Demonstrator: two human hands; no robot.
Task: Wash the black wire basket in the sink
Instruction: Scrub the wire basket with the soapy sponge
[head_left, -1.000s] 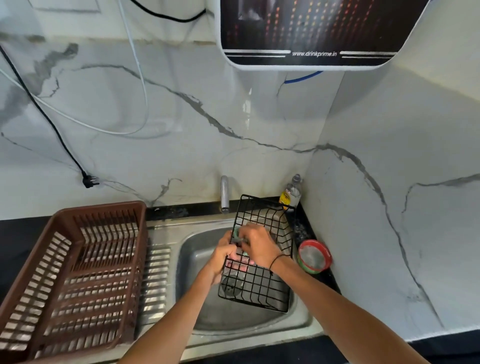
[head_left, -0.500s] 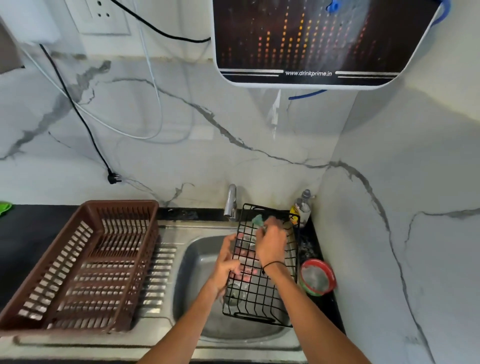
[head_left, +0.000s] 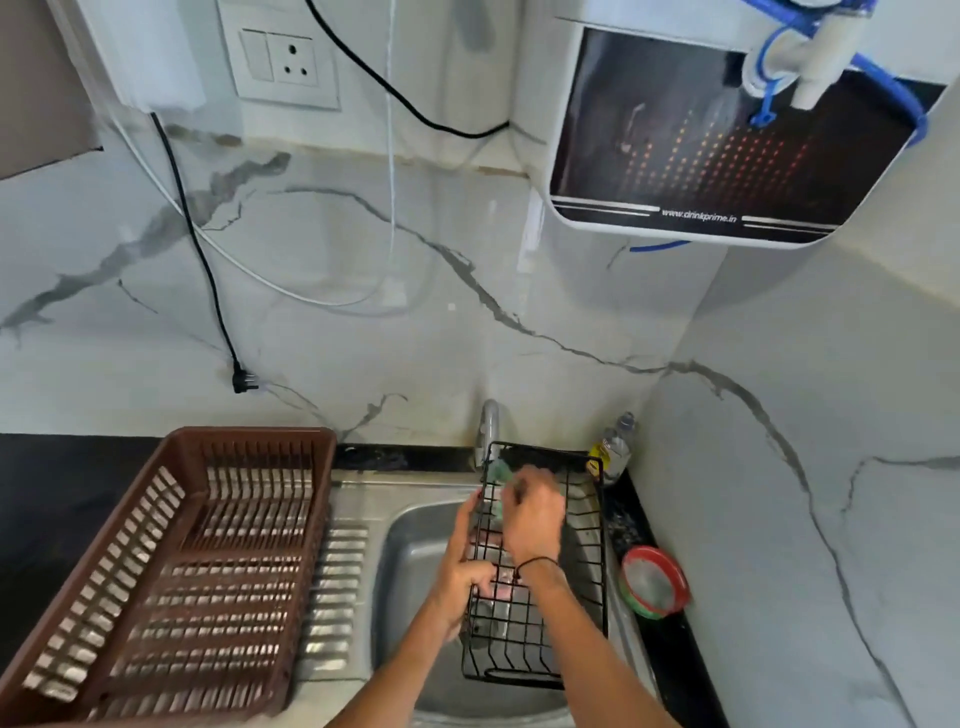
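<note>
Black wire basket, a rectangular grid of thin metal rods, stands tilted on end over the stainless steel sink, its lower short edge down in the basin and its upper short edge leaning back near the chrome tap. Its long axis runs from the person toward the back wall, so any stroke along the wires goes away from or toward the body.

The left hand grips the basket's left side, fingers curled through the grid about midway up, steadying it. The right hand lies over the upper part of the grid with its fingers curled around a small green scrubber, pressed to the wires near the top left corner. The right hand is the nearer one to the unscrubbed rim at the top; the left is better placed to turn the frame.

Room is tight on the right: the basket's right edge stands close to the sink rim, with a clear dish-soap bottle just beyond the top corner and a round red-rimmed strainer beside it on the black counter. To the left the basin is open, and a brown plastic dish rack sits on the drainboard, well apart. Turning the basket leftward looks safest.
</note>
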